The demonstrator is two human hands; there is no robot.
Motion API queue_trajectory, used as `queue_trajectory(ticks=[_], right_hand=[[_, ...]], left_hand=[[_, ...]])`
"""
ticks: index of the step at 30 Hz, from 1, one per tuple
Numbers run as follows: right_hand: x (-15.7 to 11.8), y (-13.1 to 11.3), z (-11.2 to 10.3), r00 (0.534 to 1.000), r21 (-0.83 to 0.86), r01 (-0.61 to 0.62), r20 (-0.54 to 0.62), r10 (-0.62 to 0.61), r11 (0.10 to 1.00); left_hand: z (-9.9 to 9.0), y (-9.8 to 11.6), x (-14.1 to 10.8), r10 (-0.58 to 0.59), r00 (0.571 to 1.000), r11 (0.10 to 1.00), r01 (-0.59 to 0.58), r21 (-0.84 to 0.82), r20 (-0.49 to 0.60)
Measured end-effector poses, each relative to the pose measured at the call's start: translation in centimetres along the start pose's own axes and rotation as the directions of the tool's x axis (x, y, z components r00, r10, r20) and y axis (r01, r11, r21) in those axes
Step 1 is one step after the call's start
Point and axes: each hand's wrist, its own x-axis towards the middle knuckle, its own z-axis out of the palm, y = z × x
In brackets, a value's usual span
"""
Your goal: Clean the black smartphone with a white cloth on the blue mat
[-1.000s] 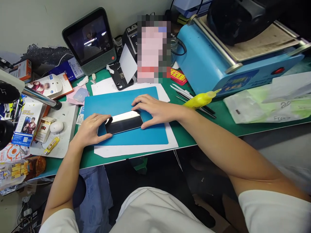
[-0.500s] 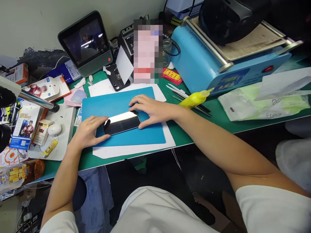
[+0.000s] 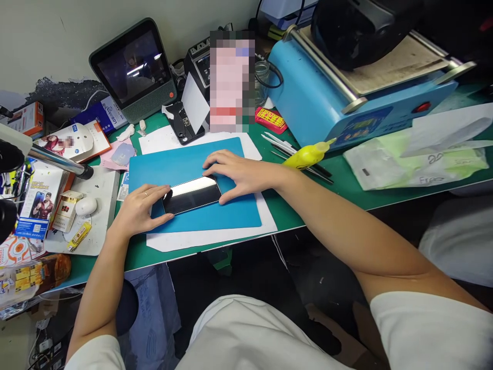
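Observation:
A dark, glossy phone [image 3: 192,196] lies screen up and slightly slanted on a blue mat [image 3: 169,163], with a bright reflection along its far side. My left hand [image 3: 139,209] grips the phone's left end, thumb at the near corner and fingers at the far corner. At the right end, my right hand [image 3: 239,176] holds the phone between the thumb, at the near corner, and the fingers, at the far one. White paper [image 3: 208,240] shows beneath the mat. Behind the mat rests an opened black phone part [image 3: 184,126].
A screen device [image 3: 134,67] stands at the back left. The large blue machine [image 3: 308,92] fills the back right, with a yellow bottle [image 3: 308,155] and thin tools in front. Boxes, a cigarette pack [image 3: 66,209] and a lamp arm [image 3: 61,160] crowd the left.
The view has shifted very slightly. Both hands keep the same hold on the phone, and the reflection on its screen looks a little different.

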Motion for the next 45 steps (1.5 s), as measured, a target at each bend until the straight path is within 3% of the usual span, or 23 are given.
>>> queue_trajectory(ticks=[12, 23, 31, 45], right_hand=[[0.1, -0.9, -0.9, 0.996, 0.121, -0.083, 0.042, 0.078, 0.989], [0.5, -0.4, 0.4, 0.99, 0.059, -0.02, -0.138, 0.028, 0.998], [0.6, -1.0, 0.5, 0.984, -0.006, -0.017, -0.176, 0.016, 1.0], [0.6, -0.8, 0.6, 0.968, -0.08, 0.0, -0.252, -0.021, 0.997]], left_hand=[[-0.2, 0.1, 0.2, -0.016, 1.0, 0.999, 0.017, -0.042, 0.013], [-0.4, 0.0, -0.4, -0.033, 0.999, 0.999, 0.032, -0.044, -0.037], [-0.5, 0.3, -0.2, -0.098, 0.993, 0.995, 0.1, -0.025, 0.073], [-0.4, 0.1, -0.1, -0.064, 0.995, 0.998, 0.065, -0.021, 0.071]])
